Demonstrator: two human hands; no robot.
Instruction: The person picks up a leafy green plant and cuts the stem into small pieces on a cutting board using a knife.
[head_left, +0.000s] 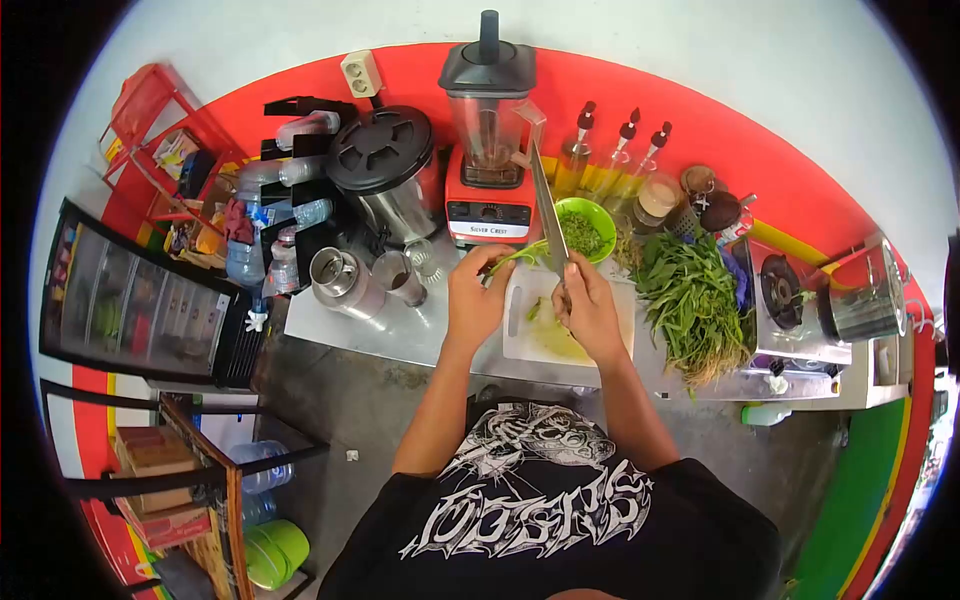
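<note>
My right hand (590,312) grips a knife (546,205), its broad blade pointing up and away from me above the cutting board. Pinched in my left hand (476,300) are thin green stems (522,252), which stick out toward the blade. Under both hands lies the white cutting board (622,312), wet with greenish juice and bearing a few green bits (534,312). Just behind it, a bright green bowl (611,240) holds chopped greens (582,234). A large bunch of leafy greens (690,290) with roots rests right of the board.
A red blender (490,205) stands behind the board, near a steel container with a black lid (380,150). A metal canister (340,280) and a glass (400,280) are at left. Pump bottles (575,160) line the back; a gas stove (785,300) is at right.
</note>
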